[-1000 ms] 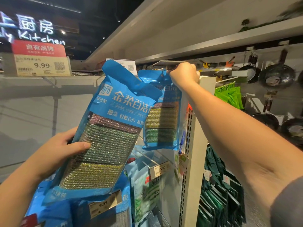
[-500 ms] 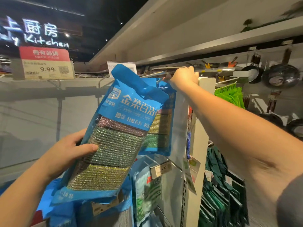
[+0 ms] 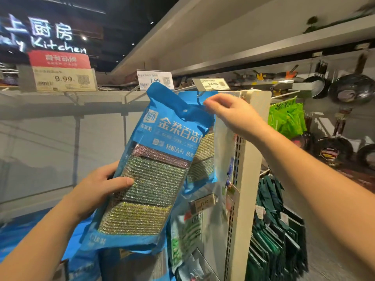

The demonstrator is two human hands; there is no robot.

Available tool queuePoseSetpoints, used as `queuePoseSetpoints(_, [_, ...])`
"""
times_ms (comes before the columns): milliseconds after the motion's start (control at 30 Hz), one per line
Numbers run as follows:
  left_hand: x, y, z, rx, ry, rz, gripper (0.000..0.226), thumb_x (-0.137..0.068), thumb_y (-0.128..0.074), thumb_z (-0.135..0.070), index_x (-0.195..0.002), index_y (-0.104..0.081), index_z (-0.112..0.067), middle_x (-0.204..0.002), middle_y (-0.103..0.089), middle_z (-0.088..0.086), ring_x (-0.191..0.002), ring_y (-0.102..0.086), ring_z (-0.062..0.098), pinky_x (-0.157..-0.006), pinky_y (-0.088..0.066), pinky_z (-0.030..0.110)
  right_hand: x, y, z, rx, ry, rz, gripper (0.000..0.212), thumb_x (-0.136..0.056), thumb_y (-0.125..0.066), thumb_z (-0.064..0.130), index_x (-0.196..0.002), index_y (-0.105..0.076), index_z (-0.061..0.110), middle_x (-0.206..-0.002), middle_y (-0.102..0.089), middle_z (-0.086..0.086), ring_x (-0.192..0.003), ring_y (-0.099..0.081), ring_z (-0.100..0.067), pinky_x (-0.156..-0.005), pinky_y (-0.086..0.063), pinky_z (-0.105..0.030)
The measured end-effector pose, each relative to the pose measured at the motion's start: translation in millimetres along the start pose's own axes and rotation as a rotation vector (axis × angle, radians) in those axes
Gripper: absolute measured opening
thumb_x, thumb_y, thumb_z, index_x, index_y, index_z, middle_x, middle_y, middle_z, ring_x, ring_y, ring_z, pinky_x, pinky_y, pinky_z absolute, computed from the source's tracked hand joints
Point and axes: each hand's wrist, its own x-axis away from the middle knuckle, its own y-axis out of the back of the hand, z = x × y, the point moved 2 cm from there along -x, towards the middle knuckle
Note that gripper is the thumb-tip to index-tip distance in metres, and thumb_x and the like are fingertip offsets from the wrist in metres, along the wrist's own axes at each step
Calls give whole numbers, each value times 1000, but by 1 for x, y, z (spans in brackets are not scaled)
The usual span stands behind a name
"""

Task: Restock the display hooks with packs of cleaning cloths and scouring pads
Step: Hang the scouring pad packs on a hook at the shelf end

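Blue film pack of scouring pads (image 3: pixel 154 175), gripped at its side by the left hand (image 3: pixel 101 187), sits just below the hook (image 3: pixel 199 96); the right hand (image 3: pixel 229 112), fingers loosely bent near its header, should steady the hole onto the hook's tip.

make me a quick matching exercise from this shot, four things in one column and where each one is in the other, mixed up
Things:
1. scouring pad pack
2. second blue pack
3. green cloths
4. frying pans

Places:
A. hanging far right, on the wall
B. held in the left hand
C. on the hook below the 14.90 tag, by the right hand
D. hanging just right of the white upright post

Pairs: 1-B, 2-C, 3-D, 4-A
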Motion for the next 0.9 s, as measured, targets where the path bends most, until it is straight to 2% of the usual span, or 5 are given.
queuePoseSetpoints(267, [-5, -8, 7, -11, -26, 29, 80, -31, -89, -72, -96, -79, -26, -101, -77, 12, -90, -74, 31, -86, -55, 49, 8, -27, -10, -336, -72, 5, 9, -95, -64, 32, -91, -71, 27, -88, -75, 9, -86, -71, -6, -81, -57, -28])
queuePoseSetpoints(400, [-8, -15, 10, 23, -47, 49, 81, -25, -89, -73, -92, -80, -28, -97, -78, 10, -83, -76, 24, -68, -59, 29, 10, -32, -14, -335, 23, -199, 12, -93, -68, 23, -84, -67, 32, -81, -70, 15, -79, -65, 1, -79, -54, -26])
queuePoseSetpoints(667, [-13, -16, 18, -128, 37, 9, 80, -38, -84, -79, -95, -79, -24, -98, -77, 12, -96, -72, 38, -93, -54, 54, 7, -25, -15, -149, 79, -212, 6, -96, -64, 30, -97, -69, 32, -93, -69, 19, -88, -65, 2, -75, -53, -18])
queuePoseSetpoints(767, [-15, -16, 19, -245, 6, -116, 49, -58, -81, -75, -89, -78, -38, -92, -78, -7, -96, -71, 22, -86, -52, 32, -3, -11, -17, -68, 34, -155, 5, -95, -64, 34, -92, -68, 34, -93, -70, 15, -90, -66, -3, -78, -54, -26])
queuePoseSetpoints(900, [-13, -9, 11, -329, -30, -281, 7, -84, -77, -27, -81, -81, -32, -83, -74, -21, -79, -64, -12, -70, -42, 6, -19, 15, -17, -21, -26, -89, 8, -97, -60, 37, -91, -67, 37, -92, -69, 16, -88, -63, 2, -76, -49, -23])
